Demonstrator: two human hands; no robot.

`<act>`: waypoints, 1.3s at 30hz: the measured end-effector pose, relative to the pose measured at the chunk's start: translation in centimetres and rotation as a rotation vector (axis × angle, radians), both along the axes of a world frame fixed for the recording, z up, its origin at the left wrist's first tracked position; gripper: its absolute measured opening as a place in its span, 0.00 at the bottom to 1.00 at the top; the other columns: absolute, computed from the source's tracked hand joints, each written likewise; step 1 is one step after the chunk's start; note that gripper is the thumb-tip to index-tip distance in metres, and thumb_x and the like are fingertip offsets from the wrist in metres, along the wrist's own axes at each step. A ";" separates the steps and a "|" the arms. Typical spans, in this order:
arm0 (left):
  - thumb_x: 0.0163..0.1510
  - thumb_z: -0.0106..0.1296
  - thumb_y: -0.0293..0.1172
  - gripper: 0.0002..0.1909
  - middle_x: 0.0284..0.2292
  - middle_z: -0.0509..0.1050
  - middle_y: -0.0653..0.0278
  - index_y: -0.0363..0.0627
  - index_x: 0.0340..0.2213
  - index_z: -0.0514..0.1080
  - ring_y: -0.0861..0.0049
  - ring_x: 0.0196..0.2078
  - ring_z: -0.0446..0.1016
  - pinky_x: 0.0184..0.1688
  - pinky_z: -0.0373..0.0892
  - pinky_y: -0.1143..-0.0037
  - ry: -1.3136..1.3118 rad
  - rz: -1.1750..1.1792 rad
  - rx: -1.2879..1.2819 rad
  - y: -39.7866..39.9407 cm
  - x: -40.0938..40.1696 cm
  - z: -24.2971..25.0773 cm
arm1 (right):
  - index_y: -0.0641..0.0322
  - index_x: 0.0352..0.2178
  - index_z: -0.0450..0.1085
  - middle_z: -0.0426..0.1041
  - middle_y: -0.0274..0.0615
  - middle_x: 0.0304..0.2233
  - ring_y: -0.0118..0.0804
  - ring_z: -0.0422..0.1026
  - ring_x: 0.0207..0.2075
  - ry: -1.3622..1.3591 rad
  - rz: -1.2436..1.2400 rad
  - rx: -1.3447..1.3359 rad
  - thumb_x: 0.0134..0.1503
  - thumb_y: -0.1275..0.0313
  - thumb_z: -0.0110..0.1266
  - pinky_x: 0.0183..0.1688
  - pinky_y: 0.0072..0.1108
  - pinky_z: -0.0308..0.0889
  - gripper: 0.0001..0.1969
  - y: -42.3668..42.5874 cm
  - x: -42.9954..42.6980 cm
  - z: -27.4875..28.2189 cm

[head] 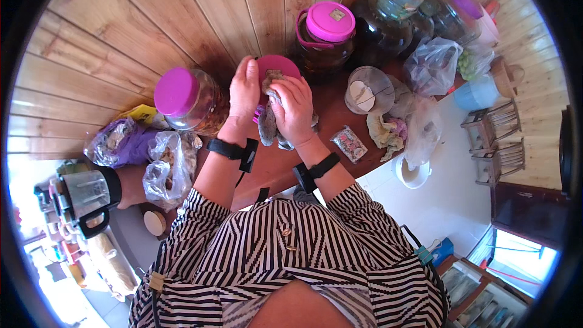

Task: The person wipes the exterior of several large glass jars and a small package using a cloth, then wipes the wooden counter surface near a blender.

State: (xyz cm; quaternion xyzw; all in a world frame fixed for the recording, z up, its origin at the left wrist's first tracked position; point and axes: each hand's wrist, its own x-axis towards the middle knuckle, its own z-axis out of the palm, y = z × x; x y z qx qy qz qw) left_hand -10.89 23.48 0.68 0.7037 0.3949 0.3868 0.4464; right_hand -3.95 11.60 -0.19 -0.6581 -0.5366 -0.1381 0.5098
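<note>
A grey-brown cloth [268, 125] hangs from my right hand [291, 105], whose fingers press it onto the pink lid [278, 67] of a jar mostly hidden under my hands. My left hand [244, 89] rests at the left side of that lid, thumb up; whatever its palm touches is hidden. To the left lies a tilted glass jar [207, 100] with a purple lid [176, 92]. Behind my right hand stands a dark-filled jar [321, 57] with a bright pink lid [331, 21] and handle.
On the brown table [330, 109] are a clear plastic container [369, 90], a small patterned packet [349, 144] and a crumpled cloth [385, 134]. Plastic bags [168, 168] and a blender jug [89, 193] stand left. Large glass jars [380, 27] line the back right; a white bucket [412, 173] is below the table's edge.
</note>
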 end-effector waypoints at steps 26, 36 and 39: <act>0.56 0.42 0.31 0.17 0.48 0.68 0.58 0.46 0.47 0.68 0.59 0.48 0.66 0.51 0.62 0.69 0.543 -0.350 0.711 -0.9 1.7 3.0 | 0.71 0.33 0.70 0.73 0.52 0.33 0.51 0.68 0.40 0.550 0.140 0.182 0.59 0.69 0.36 0.51 0.33 0.58 0.16 0.6 5.8 -1.7; 0.58 0.39 0.31 0.18 0.50 0.67 0.54 0.44 0.49 0.66 0.59 0.51 0.64 0.54 0.59 0.69 0.567 -0.388 0.663 -1.2 1.8 3.6 | 0.68 0.44 0.67 0.66 0.50 0.48 0.54 0.58 0.52 0.441 -0.136 0.104 0.58 0.72 0.42 0.56 0.34 0.53 0.15 -3.3 -0.2 -4.3; 0.58 0.39 0.31 0.18 0.50 0.66 0.53 0.43 0.49 0.66 0.58 0.51 0.64 0.54 0.59 0.69 0.592 -0.395 0.678 -0.8 1.0 3.7 | 0.67 0.44 0.67 0.68 0.49 0.46 0.52 0.61 0.51 0.501 -0.037 0.094 0.58 0.72 0.43 0.53 0.32 0.57 0.14 -1.6 2.3 -3.6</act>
